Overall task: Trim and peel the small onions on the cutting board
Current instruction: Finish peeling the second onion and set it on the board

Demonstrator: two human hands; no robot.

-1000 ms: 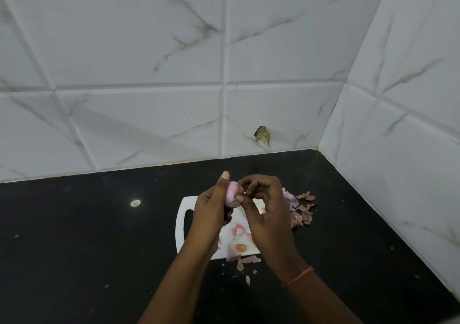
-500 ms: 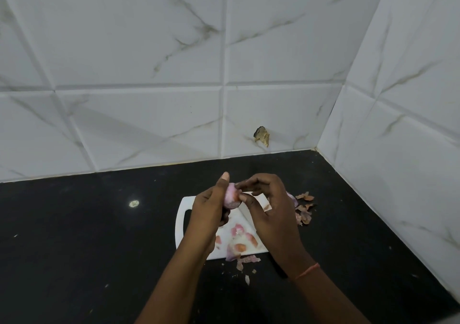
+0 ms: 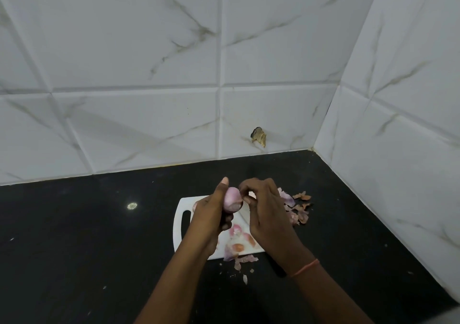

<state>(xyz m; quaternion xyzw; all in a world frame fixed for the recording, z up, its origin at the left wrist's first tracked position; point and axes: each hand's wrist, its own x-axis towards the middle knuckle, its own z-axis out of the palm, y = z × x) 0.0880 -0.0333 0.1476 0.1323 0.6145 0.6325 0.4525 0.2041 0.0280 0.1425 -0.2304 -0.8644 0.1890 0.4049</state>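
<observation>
Kitchen: tiled wall [image 3: 149, 62], black counter [image 3: 74, 236]

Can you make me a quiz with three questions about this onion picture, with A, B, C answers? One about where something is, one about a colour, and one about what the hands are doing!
1. Where is the pile of peels?
A. right of the cutting board
B. on the wall
C. left of the board

2. What colour is the counter?
A. white
B. black
C. green

3. What is the left hand doing?
A. lying flat
B. pointing
C. holding the onion

Answers: 1 A, peels lie past the board's right edge. 2 B, it looks black. 3 C, its fingers wrap the onion while the right hand picks at it.
</observation>
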